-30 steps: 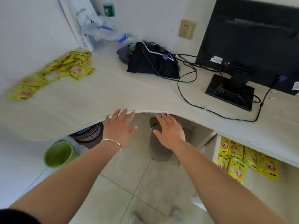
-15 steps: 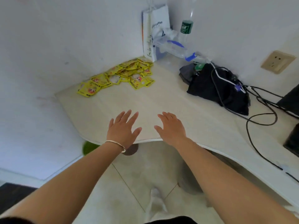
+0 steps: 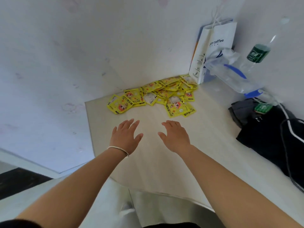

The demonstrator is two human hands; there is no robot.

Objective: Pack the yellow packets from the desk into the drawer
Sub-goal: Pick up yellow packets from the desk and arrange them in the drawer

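Several yellow packets point(image 3: 158, 94) lie in a loose pile on the pale desk point(image 3: 164, 162), in its far left corner against the wall. My left hand point(image 3: 125, 136), with a silver bangle at the wrist, hovers over the desk just short of the pile, fingers straight and spread, holding nothing. My right hand point(image 3: 175, 136) is beside it, also empty with relaxed fingers, close to the nearest packet point(image 3: 180, 109). The drawer is out of view.
A white paper bag point(image 3: 213, 50) stands in the corner behind the pile. A clear plastic bag point(image 3: 230, 74) and a water bottle point(image 3: 258, 53) lean by the right wall. Dark clothing with cables point(image 3: 271, 137) lies on the desk's right side.
The view has swung left, away from the monitor and the open drawer, onto the desk corner. Both hands have moved forward over the desk toward the packet pile, still empty.
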